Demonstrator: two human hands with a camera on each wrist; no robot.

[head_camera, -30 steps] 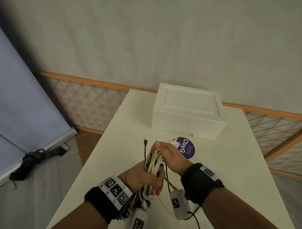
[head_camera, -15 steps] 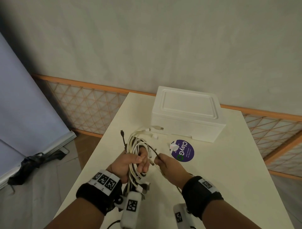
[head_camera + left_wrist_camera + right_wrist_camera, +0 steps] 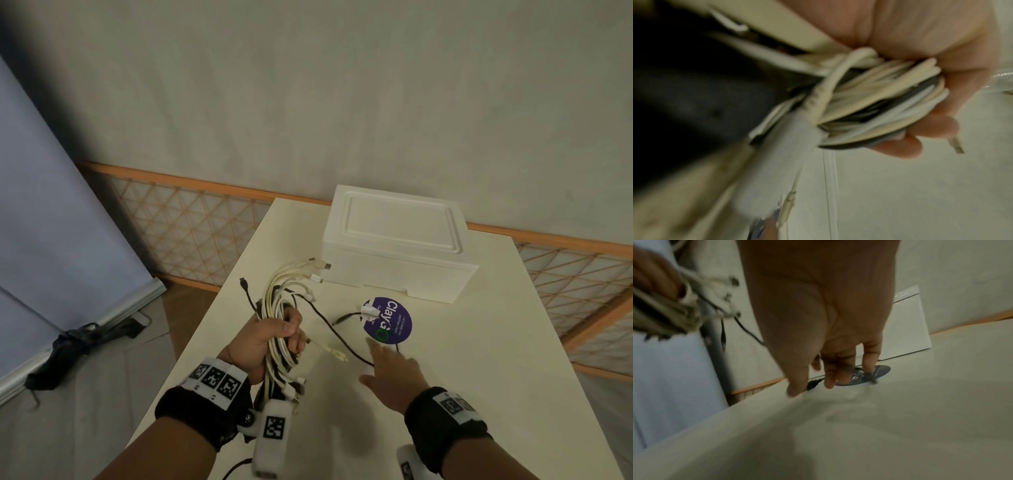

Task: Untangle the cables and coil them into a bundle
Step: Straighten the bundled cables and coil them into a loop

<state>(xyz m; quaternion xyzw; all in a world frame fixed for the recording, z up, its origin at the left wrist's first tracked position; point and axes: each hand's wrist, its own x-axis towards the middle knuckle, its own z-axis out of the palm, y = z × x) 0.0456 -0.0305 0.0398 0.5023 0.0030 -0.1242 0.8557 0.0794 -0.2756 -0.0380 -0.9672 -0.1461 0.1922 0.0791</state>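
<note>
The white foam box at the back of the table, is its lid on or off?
On. The white foam box shows its recessed lid seated flat on the base, with only a seam line visible; nothing inside shows.

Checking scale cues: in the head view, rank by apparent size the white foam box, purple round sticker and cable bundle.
1. white foam box
2. cable bundle, gripped by the left hand; nearer, so unsure
3. purple round sticker
</note>
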